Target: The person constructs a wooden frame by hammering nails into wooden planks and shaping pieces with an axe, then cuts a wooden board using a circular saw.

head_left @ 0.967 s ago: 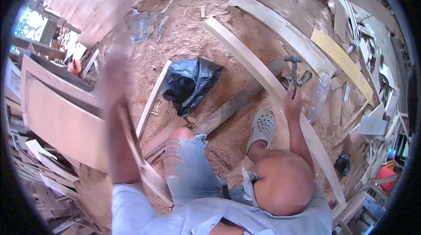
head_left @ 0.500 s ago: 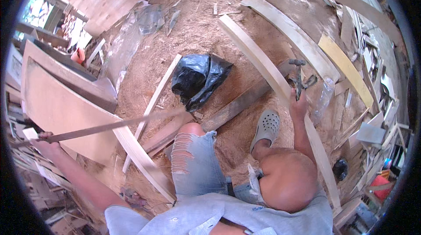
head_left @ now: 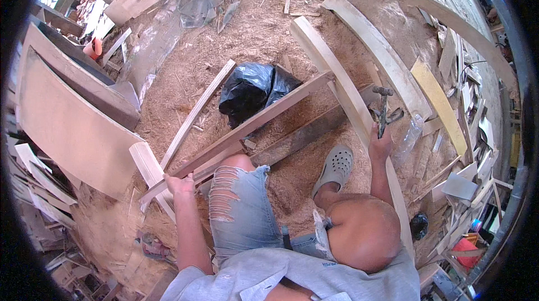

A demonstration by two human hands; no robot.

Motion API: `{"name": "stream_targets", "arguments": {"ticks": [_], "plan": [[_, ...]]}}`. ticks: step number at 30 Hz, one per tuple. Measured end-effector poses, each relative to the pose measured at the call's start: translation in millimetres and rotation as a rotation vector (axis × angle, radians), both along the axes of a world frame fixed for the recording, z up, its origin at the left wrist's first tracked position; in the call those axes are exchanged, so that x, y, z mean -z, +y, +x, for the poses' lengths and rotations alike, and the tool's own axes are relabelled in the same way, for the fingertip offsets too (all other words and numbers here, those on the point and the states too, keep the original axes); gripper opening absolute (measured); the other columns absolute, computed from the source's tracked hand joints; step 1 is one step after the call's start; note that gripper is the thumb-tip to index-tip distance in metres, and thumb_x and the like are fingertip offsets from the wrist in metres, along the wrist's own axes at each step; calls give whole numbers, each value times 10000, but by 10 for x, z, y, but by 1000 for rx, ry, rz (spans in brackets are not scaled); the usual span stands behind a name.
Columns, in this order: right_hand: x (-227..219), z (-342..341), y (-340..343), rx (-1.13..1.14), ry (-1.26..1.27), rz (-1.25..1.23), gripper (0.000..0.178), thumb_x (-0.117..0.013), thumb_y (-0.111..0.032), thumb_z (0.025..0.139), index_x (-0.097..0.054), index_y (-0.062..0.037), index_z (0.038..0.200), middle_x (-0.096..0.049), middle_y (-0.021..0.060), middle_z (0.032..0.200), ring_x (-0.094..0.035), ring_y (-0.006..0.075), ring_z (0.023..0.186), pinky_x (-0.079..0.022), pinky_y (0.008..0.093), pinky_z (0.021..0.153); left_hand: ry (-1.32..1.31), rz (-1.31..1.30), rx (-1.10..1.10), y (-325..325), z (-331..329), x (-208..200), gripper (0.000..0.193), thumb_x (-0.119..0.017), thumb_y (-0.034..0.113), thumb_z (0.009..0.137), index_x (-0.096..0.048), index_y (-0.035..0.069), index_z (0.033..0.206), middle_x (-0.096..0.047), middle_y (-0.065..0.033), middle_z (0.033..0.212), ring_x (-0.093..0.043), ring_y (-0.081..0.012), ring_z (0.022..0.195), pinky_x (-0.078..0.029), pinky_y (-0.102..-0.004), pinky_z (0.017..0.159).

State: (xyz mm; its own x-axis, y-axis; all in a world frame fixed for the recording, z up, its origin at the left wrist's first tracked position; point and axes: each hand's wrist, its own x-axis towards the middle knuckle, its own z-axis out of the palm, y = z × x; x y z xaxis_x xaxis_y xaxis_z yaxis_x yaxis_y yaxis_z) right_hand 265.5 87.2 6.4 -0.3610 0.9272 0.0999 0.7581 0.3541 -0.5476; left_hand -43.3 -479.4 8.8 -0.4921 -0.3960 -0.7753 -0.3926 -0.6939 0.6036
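Note:
My left hand [head_left: 181,185] is closed around a long brown wooden batten [head_left: 252,124] near its near end. The batten slants up to the right, and its far end meets or overlaps a long pale plank [head_left: 331,68]; I cannot tell whether they touch. In my right hand [head_left: 380,145] a hammer [head_left: 383,109] is held upright by its handle, head up, beside that plank. A black plastic bag [head_left: 244,90] lies just beyond the batten. Below the batten a darker beam [head_left: 306,132] rests on the sawdust-covered ground, near my grey clog [head_left: 335,167].
Large curved-looking tan boards [head_left: 73,127] stand at the left. A pale strip [head_left: 196,113] lies beyond my left hand. At the right are a whitish plank [head_left: 382,54], a yellow board [head_left: 441,104], a clear plastic bottle [head_left: 409,137] and heaped wood scraps [head_left: 471,189].
My left hand has come in from the far left toward my knee, bringing the batten along. The batten's far end has shifted right, to the pale plank. The right hand still holds the hammer.

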Motion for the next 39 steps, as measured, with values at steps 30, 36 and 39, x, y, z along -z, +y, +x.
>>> {"name": "stream_targets", "arguments": {"ticks": [30, 36, 39], "plan": [[-779, -1300, -292, -506, -191, 104, 414, -672, -435, 1040, -699, -28, 1117, -709, 213, 842, -704, 423, 809, -517, 522, 741, 1047, 404, 1797, 661, 751, -2008, 175, -868, 156, 905, -760, 35, 972, -726, -84, 993, -718, -247, 954, -569, -394, 863], [-1414, -1678, -507, -557, -286, -15, 429, -678, -435, 1032, -706, -23, 1150, -737, 267, 992, -736, 447, 947, -550, 531, 823, 1735, 1382, 1803, 1092, 1051, -2689, 587, -816, 590, 885, -668, 126, 1212, -621, -122, 1140, -607, -314, 1056, -473, -469, 920], [-1524, -1700, -476, -614, -280, 50, 425, -686, -426, 1028, -709, -13, 1128, -733, 256, 955, -735, 438, 913, -545, 524, 800, 1828, 1289, 1787, 1061, 1081, -2650, 536, -879, 615, 774, -747, 130, 961, -563, -51, 1009, -546, -289, 1003, -401, -481, 918]]}}
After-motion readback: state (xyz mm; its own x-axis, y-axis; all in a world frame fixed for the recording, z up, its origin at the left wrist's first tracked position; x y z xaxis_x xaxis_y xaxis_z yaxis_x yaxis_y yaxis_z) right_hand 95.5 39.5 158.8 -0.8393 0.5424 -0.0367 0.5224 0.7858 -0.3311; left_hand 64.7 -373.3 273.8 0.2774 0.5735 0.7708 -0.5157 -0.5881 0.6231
